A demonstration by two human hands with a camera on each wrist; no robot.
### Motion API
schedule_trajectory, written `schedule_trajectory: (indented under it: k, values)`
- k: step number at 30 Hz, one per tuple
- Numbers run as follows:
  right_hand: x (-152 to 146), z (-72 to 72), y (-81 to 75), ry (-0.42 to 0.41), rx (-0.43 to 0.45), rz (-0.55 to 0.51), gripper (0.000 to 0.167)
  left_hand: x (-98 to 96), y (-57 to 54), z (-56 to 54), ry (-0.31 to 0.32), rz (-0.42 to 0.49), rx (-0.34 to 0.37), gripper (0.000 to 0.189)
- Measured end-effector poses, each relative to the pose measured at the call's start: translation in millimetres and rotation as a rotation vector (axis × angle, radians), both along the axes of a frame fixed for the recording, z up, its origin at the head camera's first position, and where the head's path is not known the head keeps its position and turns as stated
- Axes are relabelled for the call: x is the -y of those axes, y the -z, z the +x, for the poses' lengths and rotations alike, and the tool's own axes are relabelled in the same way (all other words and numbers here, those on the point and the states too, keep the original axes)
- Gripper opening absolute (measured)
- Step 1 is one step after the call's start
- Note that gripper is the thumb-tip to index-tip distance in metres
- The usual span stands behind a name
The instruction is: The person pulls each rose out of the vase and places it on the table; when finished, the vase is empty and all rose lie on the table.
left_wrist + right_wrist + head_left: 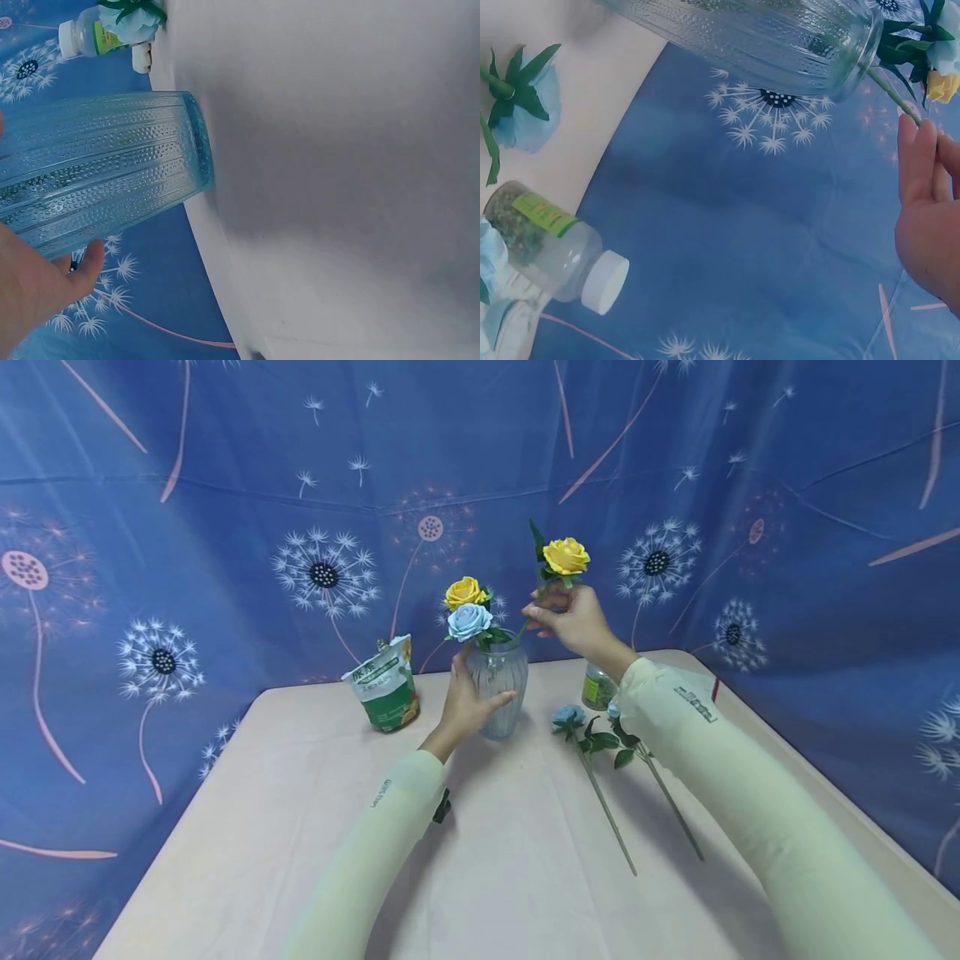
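Observation:
A clear ribbed glass vase (pixel 512 672) stands on the table, with a yellow rose (pixel 465 592) and a light blue rose (pixel 469 622) leaning out of its mouth on the left. My left hand (pixel 467 700) holds the vase from its left side, thumb across the front. Above the rim, my right hand (pixel 579 622) pinches the stem of a second yellow rose (pixel 566 557). In the right wrist view, that green stem (pixel 889 90) enters the mouth of the vase, and the flower head is out of sight behind the fingers.
Two blue roses (pixel 567 717) lie right of the vase, stems toward me. Behind them stands a jar (pixel 547 240) with a white cap, partly hidden by my right sleeve. A green and white pouch (pixel 386 693) stands at left. Dark leaves (pixel 442 807) show beside my left sleeve.

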State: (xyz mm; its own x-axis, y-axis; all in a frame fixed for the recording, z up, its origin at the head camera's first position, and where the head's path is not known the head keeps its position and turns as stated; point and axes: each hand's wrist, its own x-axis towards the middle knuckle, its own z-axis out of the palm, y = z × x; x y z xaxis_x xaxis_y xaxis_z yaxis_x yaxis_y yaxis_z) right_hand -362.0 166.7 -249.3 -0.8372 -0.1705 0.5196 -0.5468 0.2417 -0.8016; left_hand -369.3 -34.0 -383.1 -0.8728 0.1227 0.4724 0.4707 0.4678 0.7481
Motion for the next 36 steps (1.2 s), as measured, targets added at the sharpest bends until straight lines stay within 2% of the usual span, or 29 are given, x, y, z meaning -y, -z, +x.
schedule_trajectory:
  k: [5, 10, 14, 21, 25, 29, 36]
  values:
    - [-2.5, 5.0, -2.5, -0.044, 0.015, 0.014, 0.018, 0.1, 0.3, -0.4, 0.004, 0.003, 0.017, 0.115]
    - [-5.8, 7.2, -4.2, -0.029, 0.056, 0.093, 0.022, 0.1, 0.2, -0.5, 0.002, 0.009, 0.024, 0.114]
    - [-7.1, 7.5, -4.7, -0.002, 0.069, 0.083, 0.02, -0.3, -0.2, 0.3, 0.006, 0.012, 0.025, 0.113]
    - [-9.7, 9.4, -9.5, 0.045, -0.054, 0.057, 0.018, -1.0, 0.3, 1.2, 0.008, 0.02, 0.024, 0.114]
    - [-13.6, 13.9, -18.1, 0.055, -0.075, 0.089, 0.02, -1.5, 0.1, 0.1, 0.002, 0.022, 0.021, 0.115]
    - [-17.3, 24.8, -28.8, 0.019, -0.078, 0.088, 0.022, -1.4, 0.7, 0.0, -0.006, 0.019, 0.028, 0.115]
    - [-24.3, 43.9, -45.9, -0.054, -0.146, -0.042, 0.016, -1.0, 0.8, 0.8, -0.009, 0.01, 0.03, 0.114]
